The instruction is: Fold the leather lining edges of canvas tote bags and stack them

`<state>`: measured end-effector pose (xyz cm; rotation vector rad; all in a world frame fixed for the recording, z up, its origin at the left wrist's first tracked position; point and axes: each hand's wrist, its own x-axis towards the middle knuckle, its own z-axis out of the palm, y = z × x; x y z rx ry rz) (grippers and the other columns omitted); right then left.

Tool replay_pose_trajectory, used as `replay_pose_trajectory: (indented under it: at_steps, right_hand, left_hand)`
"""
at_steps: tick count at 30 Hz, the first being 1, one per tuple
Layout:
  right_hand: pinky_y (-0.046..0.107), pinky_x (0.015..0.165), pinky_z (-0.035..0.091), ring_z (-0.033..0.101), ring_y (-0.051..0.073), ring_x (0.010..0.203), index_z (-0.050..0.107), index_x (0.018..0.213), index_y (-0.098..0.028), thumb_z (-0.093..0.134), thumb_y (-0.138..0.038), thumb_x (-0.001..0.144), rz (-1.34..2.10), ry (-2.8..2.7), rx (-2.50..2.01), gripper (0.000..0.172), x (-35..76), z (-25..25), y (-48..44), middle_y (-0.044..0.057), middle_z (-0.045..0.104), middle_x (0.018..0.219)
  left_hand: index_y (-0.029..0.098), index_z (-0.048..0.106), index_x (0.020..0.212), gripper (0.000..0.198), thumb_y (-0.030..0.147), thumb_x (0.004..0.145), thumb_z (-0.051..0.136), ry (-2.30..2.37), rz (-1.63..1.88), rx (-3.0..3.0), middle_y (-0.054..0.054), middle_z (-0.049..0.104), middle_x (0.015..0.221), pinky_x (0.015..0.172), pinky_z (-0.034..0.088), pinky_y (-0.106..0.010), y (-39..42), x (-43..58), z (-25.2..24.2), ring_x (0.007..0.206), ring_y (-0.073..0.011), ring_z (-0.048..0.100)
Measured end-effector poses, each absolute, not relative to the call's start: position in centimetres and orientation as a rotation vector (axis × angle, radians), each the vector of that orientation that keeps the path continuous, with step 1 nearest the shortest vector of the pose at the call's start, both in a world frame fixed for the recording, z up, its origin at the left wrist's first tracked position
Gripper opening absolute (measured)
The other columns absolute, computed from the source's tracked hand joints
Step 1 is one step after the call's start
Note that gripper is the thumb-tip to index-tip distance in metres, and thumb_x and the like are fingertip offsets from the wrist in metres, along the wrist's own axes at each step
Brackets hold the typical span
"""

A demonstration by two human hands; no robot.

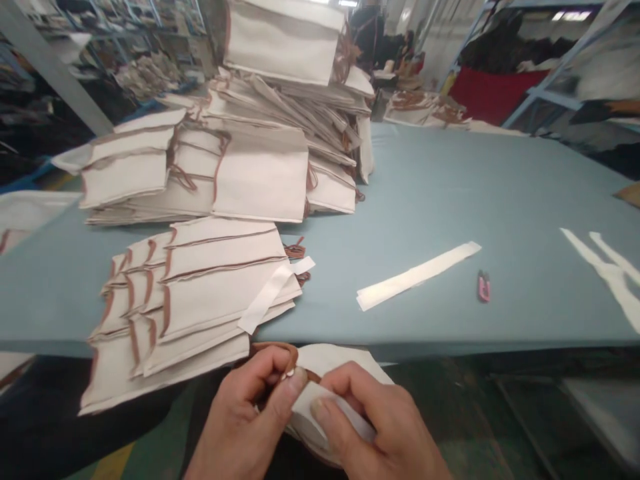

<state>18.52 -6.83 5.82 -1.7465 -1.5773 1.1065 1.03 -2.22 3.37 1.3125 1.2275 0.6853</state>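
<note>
At the table's near edge, my left hand (250, 407) pinches a thin brown strap (276, 346) between thumb and fingers. A small shiny bit shows at its thumb tip; I cannot make out what it is. Close beside it, my right hand (383, 423) grips a white strip (304, 405), thumb on top and fingers underneath. Under both hands lies a cream fabric bag (350, 355) with brown edging, partly hidden by them. To the left, overlapping cream bags (215, 293) with brown trim hang slightly over the edge, and a loose white strip (267, 297) rests across them.
On the blue-green table (430, 187) lie a stack of white strips (417, 275), pink-handled thread snips (483, 287) and cut white strips (607, 267) at right. A tall pile of cream bags (263, 173) stands behind. Shelving with a red cloth (493, 97) is at the back right.
</note>
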Motion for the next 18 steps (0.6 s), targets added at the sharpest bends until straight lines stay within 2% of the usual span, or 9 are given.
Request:
replay_pose_trajectory:
  at_steps: [2,5,9,18]
  right_hand:
    - [0.023,0.061,0.040,0.063,0.015,0.065,0.066,0.082,-0.024,0.054,-0.037,0.097,1.119,-1.544,-1.760,0.023,18.3,5.8,-5.8,-0.003,0.071,0.071]
    - [0.024,0.057,0.036,0.059,0.015,0.063,0.063,0.081,-0.024,0.055,-0.037,0.097,1.169,-1.533,-1.775,0.022,18.3,5.7,-4.8,-0.003,0.068,0.069]
    - [0.025,0.059,0.034,0.055,0.014,0.063,0.061,0.079,-0.024,0.056,-0.035,0.096,1.261,-1.516,-1.746,0.021,17.8,4.9,-4.1,-0.004,0.065,0.068]
    - [0.028,0.064,0.034,0.057,0.017,0.068,0.064,0.081,-0.024,0.056,-0.039,0.098,1.286,-1.494,-1.761,0.024,17.4,4.9,-4.0,-0.002,0.068,0.073]
  left_hand:
    - [0.019,0.068,0.080,0.034,0.050,0.093,0.065,1.243,0.691,1.278,0.002,0.057,0.070,0.058,0.045,-0.020,-1.6,0.7,3.2,0.064,-0.0151,0.053]
    - [0.019,0.064,0.071,0.040,0.054,0.089,0.067,1.220,0.709,1.241,0.003,0.051,0.065,0.051,0.040,-0.019,-1.1,0.6,2.9,0.058,-0.0135,0.046]
    - [0.018,0.057,0.063,0.049,0.057,0.091,0.064,1.177,0.743,1.207,0.003,0.046,0.061,0.049,0.035,-0.020,-0.8,0.3,1.8,0.056,-0.0124,0.040]
    - [0.016,0.066,0.069,0.057,0.069,0.091,0.065,1.241,0.747,1.135,0.002,0.052,0.062,0.052,0.034,-0.022,-0.5,-0.1,0.5,0.060,-0.0131,0.041]
